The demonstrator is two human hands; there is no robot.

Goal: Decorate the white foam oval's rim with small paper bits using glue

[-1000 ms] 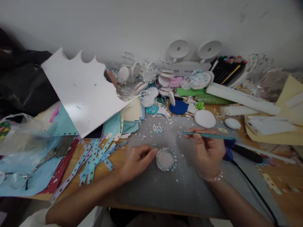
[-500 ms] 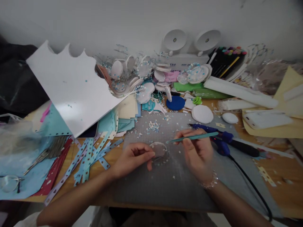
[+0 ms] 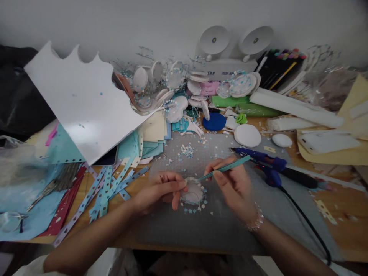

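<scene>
L fingers (image 3: 178, 186) pinch disc (image 3: 193, 194) at L edge; R fingers (image 3: 220, 180) grip tweezers (image 3: 231, 165) opp.

Some bits are hard to see
The left hand (image 3: 165, 189) hides some of the white disc (image 3: 194, 194); glasses (image 3: 10, 221) go past the left edge; words on the box (image 3: 220, 67) look fuzzy.

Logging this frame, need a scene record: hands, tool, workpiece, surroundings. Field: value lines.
left hand: fingers at disc's left edge, grip unclear
right hand: holding teal tweezers
workpiece: pale disc, small flowers around its rim
surface: gray mat
beyond disc: blue-and-white flower pile
far right: blue corded tool
far left: punched paper strips
</scene>
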